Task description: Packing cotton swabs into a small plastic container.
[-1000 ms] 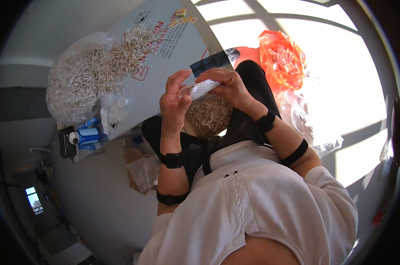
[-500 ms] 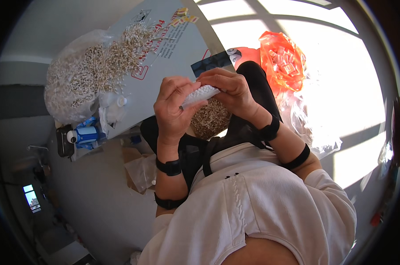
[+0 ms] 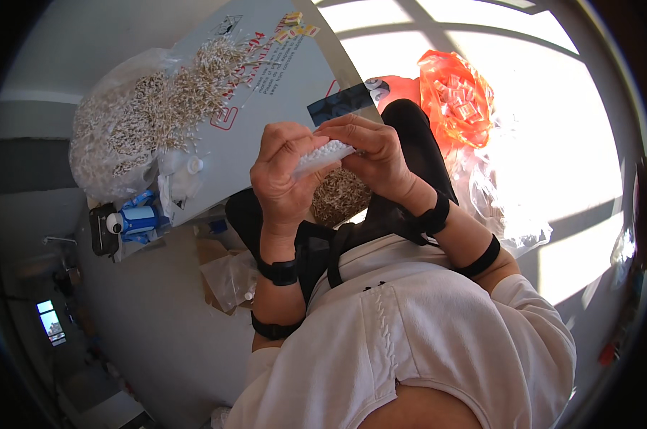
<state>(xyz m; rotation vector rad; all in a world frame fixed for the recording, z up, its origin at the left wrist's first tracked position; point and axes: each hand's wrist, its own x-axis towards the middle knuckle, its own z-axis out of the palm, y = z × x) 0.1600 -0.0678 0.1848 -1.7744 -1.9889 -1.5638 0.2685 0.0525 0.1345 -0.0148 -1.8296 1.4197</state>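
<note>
Between both hands is a translucent pack of cotton swabs [image 3: 328, 152], its white tips crowded along the upper side. My left hand [image 3: 282, 168] grips its left end, with the thumb low against it and the fingers curled over. My right hand [image 3: 377, 150] closes round the other end, fingers bent over the top. The fingers hide both ends of the pack. Below my hands, between my knees, lies a mass of loose cotton swabs [image 3: 340, 196]. More loose cotton swabs [image 3: 209, 86] spill across the grey tabletop [image 3: 266, 107] from a large clear bag [image 3: 98, 146] at the left.
Small yellow boxes [image 3: 295, 30] sit at the table's far edge. At its left corner are a blue bottle [image 3: 139, 219] and a black case [image 3: 103, 230]. An orange bag [image 3: 438, 75] of small packs stands on the right. A cardboard box with clear plastic [image 3: 227, 279] lies on the floor.
My left hand has shifted very slightly to the right, and the pack has tilted a little, showing more of its clear side. Both hands keep hold of it.
</note>
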